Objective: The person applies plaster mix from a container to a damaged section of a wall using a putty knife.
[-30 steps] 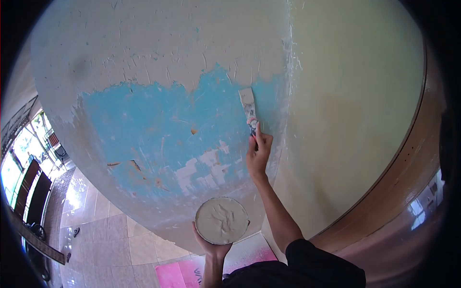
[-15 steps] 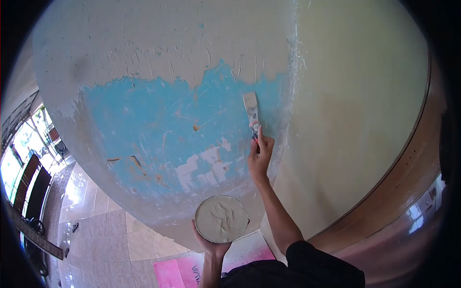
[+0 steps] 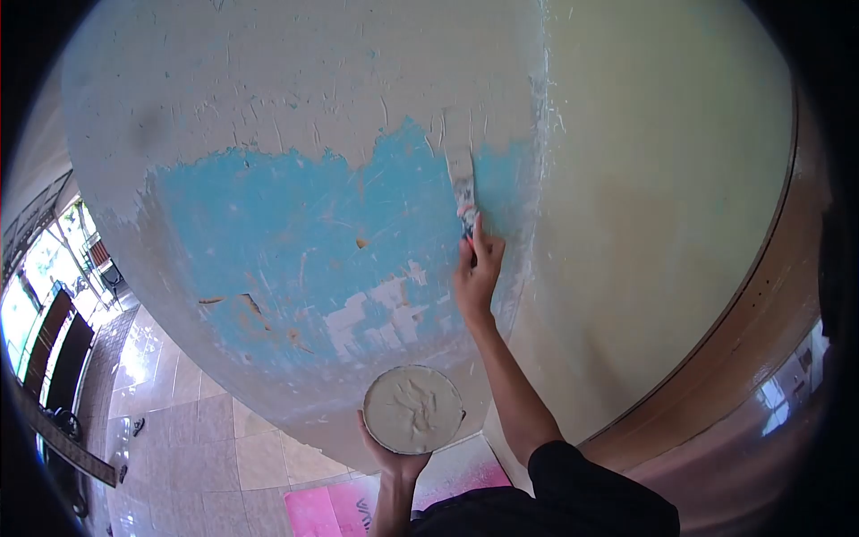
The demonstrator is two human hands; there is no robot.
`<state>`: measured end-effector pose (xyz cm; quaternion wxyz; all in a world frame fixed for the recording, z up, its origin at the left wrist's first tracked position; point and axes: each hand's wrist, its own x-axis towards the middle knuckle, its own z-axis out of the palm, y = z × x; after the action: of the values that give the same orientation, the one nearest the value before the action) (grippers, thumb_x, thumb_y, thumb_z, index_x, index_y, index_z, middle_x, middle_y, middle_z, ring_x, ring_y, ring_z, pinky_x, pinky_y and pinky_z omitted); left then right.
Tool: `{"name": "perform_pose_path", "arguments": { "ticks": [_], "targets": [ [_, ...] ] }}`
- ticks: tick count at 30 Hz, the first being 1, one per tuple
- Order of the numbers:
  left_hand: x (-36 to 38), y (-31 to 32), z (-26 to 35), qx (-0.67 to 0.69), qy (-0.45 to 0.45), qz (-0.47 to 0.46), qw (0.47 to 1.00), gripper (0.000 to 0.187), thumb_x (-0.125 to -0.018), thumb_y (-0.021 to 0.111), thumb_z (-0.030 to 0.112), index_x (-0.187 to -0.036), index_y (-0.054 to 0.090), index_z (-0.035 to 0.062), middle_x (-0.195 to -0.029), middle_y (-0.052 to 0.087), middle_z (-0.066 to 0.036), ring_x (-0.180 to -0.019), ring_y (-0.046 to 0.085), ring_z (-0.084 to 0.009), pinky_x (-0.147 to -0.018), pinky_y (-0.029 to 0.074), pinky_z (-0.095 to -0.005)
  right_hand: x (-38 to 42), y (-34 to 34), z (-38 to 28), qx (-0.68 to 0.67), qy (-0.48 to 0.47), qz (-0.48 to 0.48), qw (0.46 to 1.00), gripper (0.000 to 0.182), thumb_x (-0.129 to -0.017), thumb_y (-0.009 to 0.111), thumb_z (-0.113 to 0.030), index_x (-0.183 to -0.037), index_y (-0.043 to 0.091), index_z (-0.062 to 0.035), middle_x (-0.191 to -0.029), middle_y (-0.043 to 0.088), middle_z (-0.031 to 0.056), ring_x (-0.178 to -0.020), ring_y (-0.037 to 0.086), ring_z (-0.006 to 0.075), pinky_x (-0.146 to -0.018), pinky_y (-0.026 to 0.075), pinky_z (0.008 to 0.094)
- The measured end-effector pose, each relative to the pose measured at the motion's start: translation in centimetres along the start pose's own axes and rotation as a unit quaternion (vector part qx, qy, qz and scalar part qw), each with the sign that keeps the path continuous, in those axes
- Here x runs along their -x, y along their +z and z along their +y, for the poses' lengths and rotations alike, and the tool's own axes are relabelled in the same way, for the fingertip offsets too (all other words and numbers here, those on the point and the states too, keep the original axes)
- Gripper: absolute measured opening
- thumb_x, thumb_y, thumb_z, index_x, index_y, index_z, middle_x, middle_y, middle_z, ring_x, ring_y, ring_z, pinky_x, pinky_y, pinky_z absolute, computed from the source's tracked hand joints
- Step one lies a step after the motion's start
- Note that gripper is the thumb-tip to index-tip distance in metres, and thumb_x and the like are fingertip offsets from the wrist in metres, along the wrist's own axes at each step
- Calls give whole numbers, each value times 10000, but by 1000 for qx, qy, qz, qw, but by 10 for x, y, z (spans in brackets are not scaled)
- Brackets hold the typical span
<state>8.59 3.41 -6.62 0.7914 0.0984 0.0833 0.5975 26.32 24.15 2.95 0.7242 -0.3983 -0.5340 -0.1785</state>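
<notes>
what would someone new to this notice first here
The ragged bright blue patch on the grey wall stands out most, left of centre. Next comes the putty knife in the right grip, over the patch's upper right. Low in the middle, the left grip supports a round container of pale paste.

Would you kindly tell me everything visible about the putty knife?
The putty knife has a flat blade, widening toward its tip, that looks like pale-smeared metal. Its dark handle, with a bit of red, is partly hidden by the right hand gripping it. It points upward, tilted slightly left, its tip by the blue patch's upper edge; whether it touches the wall is unclear.
</notes>
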Motion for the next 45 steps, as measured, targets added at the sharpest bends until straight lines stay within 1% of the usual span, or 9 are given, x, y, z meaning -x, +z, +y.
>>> {"name": "perform_pose_path", "arguments": {
  "ticks": [5,11,17,23,25,29,32,34,45],
  "targets": [
    [-1,-5,0,29,7,-16,999,807,-863,434,682,-1473,334,164,-1500,327,-113,-1359,315,-388,-1073,234,-703,8,-15,-8,-44,42,-27,998,516,-916,603,12,-1413,482,-60,-988,436,94,-841,482,199,-723,443,291],
    [-1,-3,-1,3,-16,-26,1000,834,-850,391,726,-1471,353,172,-1484,369,-80,-1347,361,-332,-1116,259,-585,-55,10,-27,-63,1,-1,998,518,-920,604,3,-1417,482,-78,-977,428,92,-838,455,200,-729,431,303],
    [3,3,-2,-7,0,14,1000,832,-845,400,730,-1465,365,175,-1474,385,-71,-1342,370,-313,-1115,268,-564,29,1,-7,-30,28,-25,999,496,-931,599,-20,-1412,482,-60,-984,439,89,-855,466,201,-729,428,299],
    [3,-10,0,34,11,4,999,811,-858,438,687,-1473,334,167,-1500,328,-111,-1361,317,-381,-1076,229,-710,2,-6,-19,-40,11,-7,999,510,-923,604,-2,-1414,482,-67,-989,430,86,-853,456,200,-737,426,304],
    [4,-3,1,-15,-2,-9,1000,829,-849,399,727,-1467,361,175,-1475,384,-67,-1345,368,-307,-1119,267,-558,-35,4,-29,-45,-19,15,999,514,-922,606,-1,-1415,484,-80,-989,427,84,-847,458,198,-735,428,300],
    [4,-4,0,-13,8,8,1000,829,-848,399,728,-1466,362,177,-1473,386,-71,-1345,367,-312,-1120,265,-562,-48,16,-30,-54,-11,-6,998,524,-918,609,5,-1417,488,-100,-989,424,90,-831,465,198,-730,432,294],
    [3,-8,2,-3,13,17,1000,824,-852,395,724,-1467,360,178,-1477,380,-81,-1346,363,-325,-1118,259,-581,-6,11,-15,-26,-15,-13,999,522,-917,606,13,-1415,486,-88,-993,421,95,-828,471,199,-735,435,296],
    [4,-7,3,21,16,-2,1000,811,-855,439,693,-1469,341,171,-1496,331,-105,-1359,320,-373,-1064,223,-730,30,-2,-8,-28,30,-38,998,511,-919,604,9,-1410,487,-72,-989,426,99,-826,473,201,-734,436,301],
    [4,-5,4,33,22,0,999,810,-852,447,691,-1465,344,172,-1493,329,-110,-1354,318,-383,-1052,229,-746,-59,4,-13,-39,7,17,999,485,-932,595,-15,-1404,494,-66,-982,456,104,-871,490,225,-756,439,320]
  ]
}}
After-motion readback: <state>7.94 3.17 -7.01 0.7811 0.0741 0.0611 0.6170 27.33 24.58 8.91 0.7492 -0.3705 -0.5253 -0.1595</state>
